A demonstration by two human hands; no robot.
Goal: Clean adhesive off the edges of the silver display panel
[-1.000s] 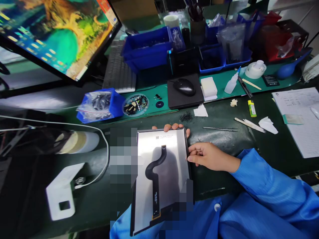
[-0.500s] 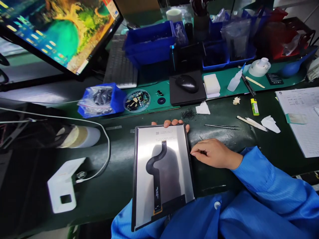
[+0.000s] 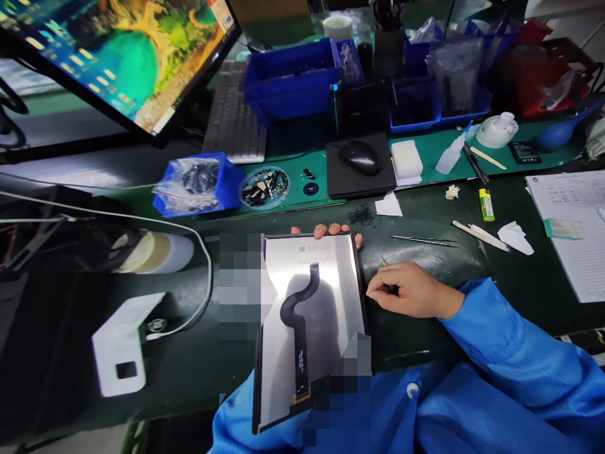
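Note:
A flat display panel (image 3: pixel 326 277) with a silvery back and a black flex cable (image 3: pixel 299 315) running down it is tilted up over the dark green mat (image 3: pixel 227 366). My left hand (image 3: pixel 338 231) holds it from behind; only fingertips show over the far edge. At the panel's right edge rests my right hand (image 3: pixel 410 291), its fingers curled and pinched together with the tips by that edge. Whether those fingers hold anything is unclear. Both arms are in blue sleeves.
Tweezers (image 3: pixel 423 239), a yellow lighter (image 3: pixel 486 205), white sticks (image 3: pixel 479 236) and tissue scraps (image 3: pixel 515 238) lie right of the panel. Behind are a mouse (image 3: pixel 359 156), blue bins (image 3: pixel 290 79), a parts dish (image 3: pixel 265 187), keyboard and monitor (image 3: pixel 118 57). A white bracket (image 3: pixel 120 343) and cable sit left. Papers (image 3: pixel 574 227) lie far right.
My right hand has slid slightly right along the panel's edge and its fingers have curled in tighter. The panel has stayed in my left hand, barely shifted.

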